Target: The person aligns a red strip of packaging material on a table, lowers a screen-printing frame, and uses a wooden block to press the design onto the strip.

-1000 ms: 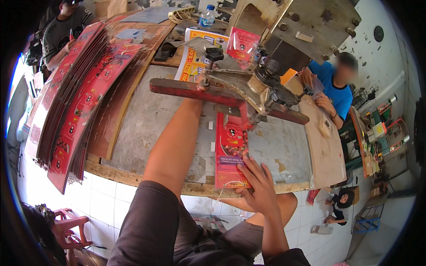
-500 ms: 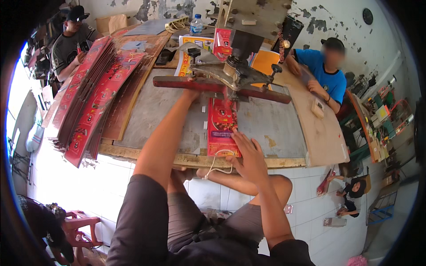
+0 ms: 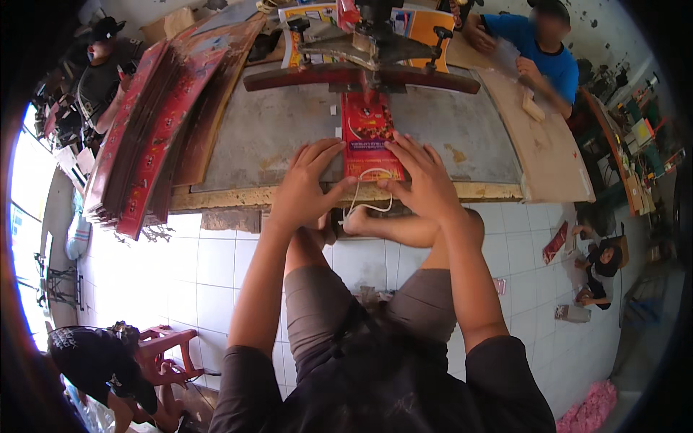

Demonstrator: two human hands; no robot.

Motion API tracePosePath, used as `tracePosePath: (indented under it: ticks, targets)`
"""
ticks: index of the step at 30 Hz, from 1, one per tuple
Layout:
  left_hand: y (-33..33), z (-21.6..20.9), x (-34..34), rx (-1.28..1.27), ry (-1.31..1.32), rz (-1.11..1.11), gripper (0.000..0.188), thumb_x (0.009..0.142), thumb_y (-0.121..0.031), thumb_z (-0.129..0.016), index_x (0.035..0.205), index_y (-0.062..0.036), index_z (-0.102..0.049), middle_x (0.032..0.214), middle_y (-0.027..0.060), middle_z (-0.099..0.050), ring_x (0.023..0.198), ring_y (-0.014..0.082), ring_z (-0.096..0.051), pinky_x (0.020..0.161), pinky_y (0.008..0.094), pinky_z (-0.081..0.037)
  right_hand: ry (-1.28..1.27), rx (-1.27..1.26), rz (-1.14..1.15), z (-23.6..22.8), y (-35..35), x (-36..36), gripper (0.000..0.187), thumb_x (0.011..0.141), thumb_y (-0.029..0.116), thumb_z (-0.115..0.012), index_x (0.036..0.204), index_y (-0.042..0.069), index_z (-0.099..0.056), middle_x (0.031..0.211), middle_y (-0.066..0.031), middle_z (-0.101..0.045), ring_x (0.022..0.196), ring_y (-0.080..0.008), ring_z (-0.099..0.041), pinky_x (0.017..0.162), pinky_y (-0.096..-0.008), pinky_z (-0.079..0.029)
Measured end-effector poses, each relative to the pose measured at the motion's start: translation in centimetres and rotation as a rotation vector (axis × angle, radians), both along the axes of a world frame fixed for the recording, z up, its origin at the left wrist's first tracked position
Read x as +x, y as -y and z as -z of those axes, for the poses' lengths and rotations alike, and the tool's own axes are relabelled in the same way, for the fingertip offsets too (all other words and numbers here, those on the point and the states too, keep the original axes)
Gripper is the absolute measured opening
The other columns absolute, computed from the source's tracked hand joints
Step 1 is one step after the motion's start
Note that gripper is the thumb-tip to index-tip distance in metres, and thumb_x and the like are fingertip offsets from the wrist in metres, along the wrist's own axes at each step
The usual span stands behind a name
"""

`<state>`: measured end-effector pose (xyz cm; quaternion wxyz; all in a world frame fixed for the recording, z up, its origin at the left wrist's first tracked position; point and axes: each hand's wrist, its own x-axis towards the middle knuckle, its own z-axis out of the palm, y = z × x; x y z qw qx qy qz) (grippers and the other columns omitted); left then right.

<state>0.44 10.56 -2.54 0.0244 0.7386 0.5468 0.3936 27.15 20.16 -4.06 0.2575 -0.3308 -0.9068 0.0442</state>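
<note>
A red printed paper piece [image 3: 364,119] with a looped white cord [image 3: 359,193] at its near end lies flat on the grey worktop, its far end under the press. My left hand [image 3: 309,182] is beside its near left edge, fingers stretched out, the thumb reaching toward the near end. At the right edge lies my right hand [image 3: 426,179], fingers extended and apart, fingertips touching the paper. Neither hand is closed around anything. Beyond them stands a metal press with a dark red crossbar [image 3: 303,78] and black knobs.
Tall piles of red printed sheets [image 3: 155,137] stand at the table's left. A wooden edge [image 3: 238,198] borders the worktop [image 3: 253,144]. A person in a blue shirt [image 3: 530,54] works at the right beside a brown board [image 3: 556,159]; others sit around the room.
My left hand has come back from the press crossbar to the left side of the red paper. My right hand stays at its right edge. The view has tilted downward.
</note>
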Motion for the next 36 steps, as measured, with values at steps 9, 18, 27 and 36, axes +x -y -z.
tracePosePath:
  ticks: [9,18,27,36]
  targets:
    - [-0.3,1.2,0.3,-0.005,-0.205,-0.064,0.059,0.09,-0.043,-0.083,0.138,-0.0103,-0.072,0.153,0.0087,-0.065,0.147,0.0337,-0.054,0.129,0.0597,-0.03,-0.006,-0.021,0.025,0.2,-0.1,0.1,0.083,0.093,0.058,-0.079,0.155,0.007,-0.059,0.168,-0.013,-0.05,0.156,-0.033,-0.045,0.127,-0.0532,-0.034]
    - [-0.3,1.0,0.4,0.009,-0.179,-0.033,0.053,0.093,-0.04,-0.081,0.136,-0.0089,-0.076,0.147,0.0026,-0.071,0.14,0.0315,-0.06,0.122,0.0527,-0.04,0.001,-0.015,0.03,0.0,-0.2,0.0,0.086,0.092,0.06,-0.079,0.154,0.004,-0.059,0.167,-0.0131,-0.051,0.156,-0.0322,-0.045,0.127,-0.0514,-0.034]
    - [-0.3,1.1,0.5,0.006,-0.159,-0.04,0.053,0.093,-0.039,-0.081,0.136,-0.0084,-0.077,0.145,0.0033,-0.073,0.137,0.0314,-0.062,0.116,0.0479,-0.046,0.005,-0.019,0.031,-0.1,-0.3,-0.2,0.086,0.091,0.057,-0.081,0.153,0.003,-0.059,0.166,-0.014,-0.052,0.156,-0.0319,-0.045,0.127,-0.0511,-0.035]
    - [-0.5,1.4,0.5,0.019,-0.166,-0.046,0.052,0.094,-0.041,-0.08,0.136,-0.0099,-0.077,0.144,0.002,-0.073,0.136,0.0315,-0.062,0.114,0.0474,-0.048,0.021,-0.043,0.038,-0.1,-0.4,-0.1,0.086,0.092,0.054,-0.081,0.158,0.004,-0.055,0.167,-0.0159,-0.05,0.157,-0.0332,-0.044,0.129,-0.0517,-0.033]
